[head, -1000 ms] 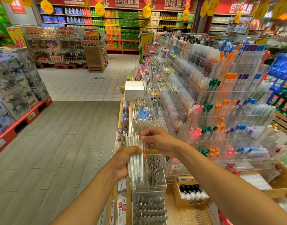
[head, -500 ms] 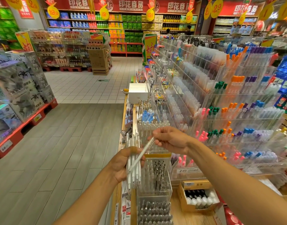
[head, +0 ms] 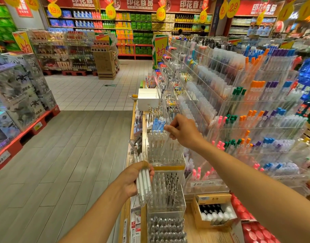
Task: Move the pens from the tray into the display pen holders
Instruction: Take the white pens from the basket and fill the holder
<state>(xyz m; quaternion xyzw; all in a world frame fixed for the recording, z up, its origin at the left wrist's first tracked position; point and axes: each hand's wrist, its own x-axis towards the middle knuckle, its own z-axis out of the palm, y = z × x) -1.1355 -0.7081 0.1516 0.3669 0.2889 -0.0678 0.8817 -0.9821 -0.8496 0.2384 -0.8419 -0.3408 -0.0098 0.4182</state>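
My left hand (head: 133, 179) grips a bundle of clear white pens (head: 143, 181) upright, just left of the clear acrylic pen holders. My right hand (head: 182, 130) reaches forward and pinches one clear pen (head: 168, 133) over the upper pen holder (head: 164, 149), which is filled with similar clear pens. Below it stands a second holder (head: 166, 190) with dark-tipped pens, and a third (head: 166, 228) with silver-tipped ones. No tray is clearly in view.
Tiered acrylic racks of coloured pens (head: 256, 120) fill the right side. A cardboard box of black and white bottles (head: 213, 213) sits on the wooden counter. A white box (head: 148, 100) stands further along. The aisle floor (head: 71, 155) lies to the left.
My right hand drew one pen out of the bundle in my left hand and carried it up and forward over the upper holder. The left hand sank slightly with the rest.
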